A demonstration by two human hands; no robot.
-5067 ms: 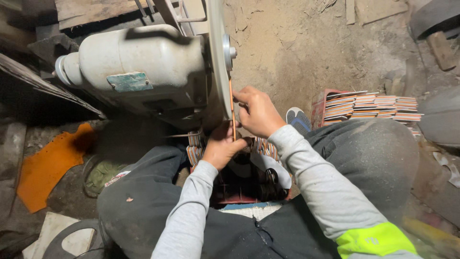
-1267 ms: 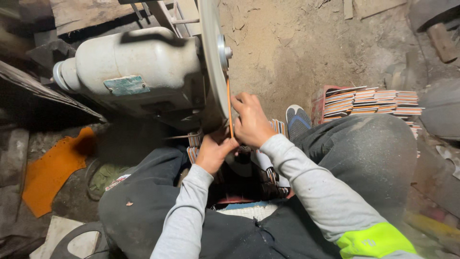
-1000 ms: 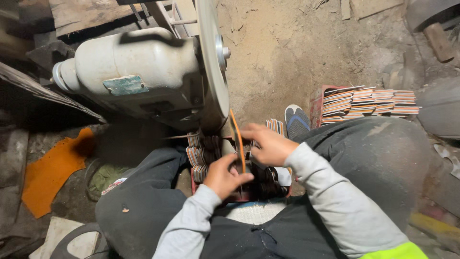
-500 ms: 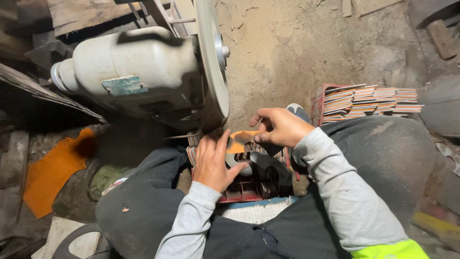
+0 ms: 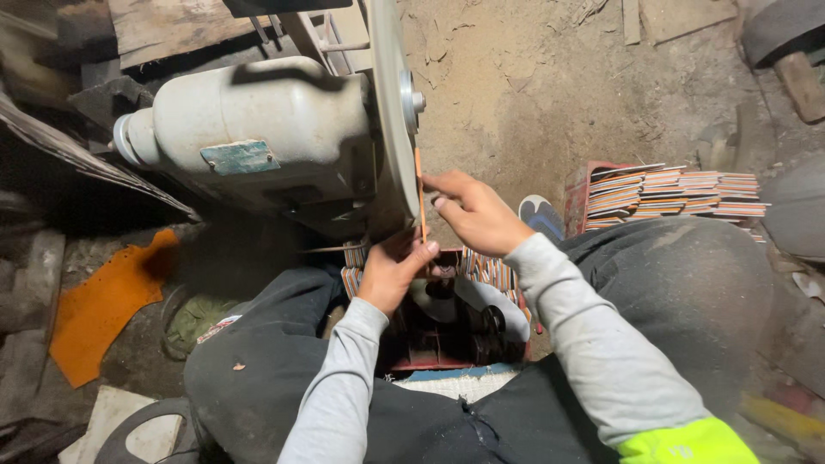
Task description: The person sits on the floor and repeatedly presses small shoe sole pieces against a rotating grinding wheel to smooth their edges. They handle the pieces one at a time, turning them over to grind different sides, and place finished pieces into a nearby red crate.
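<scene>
A thin orange flat piece [image 5: 418, 193] stands on edge against the face of the grey grinding disc [image 5: 391, 103] of a pale motor machine [image 5: 258, 137]. My right hand [image 5: 477, 213] pinches its upper part. My left hand [image 5: 395, 271] grips its lower end from below. Both hands press the piece to the disc. Between my knees sits a red crate [image 5: 455, 331] with dark parts and several striped flat pieces [image 5: 485, 268] standing in it.
A stack of striped flat pieces [image 5: 675, 191] lies in a red tray at the right. A shoe tip [image 5: 541, 215] shows beyond my right hand. An orange scrap sheet [image 5: 103, 301] lies on the dirt floor at left. Wooden boards [image 5: 172, 21] lie behind the machine.
Both hands pulled a piece off the disc, dropped to the crate and turned over an orange piece. Now they hold an orange piece upright against the disc again.
</scene>
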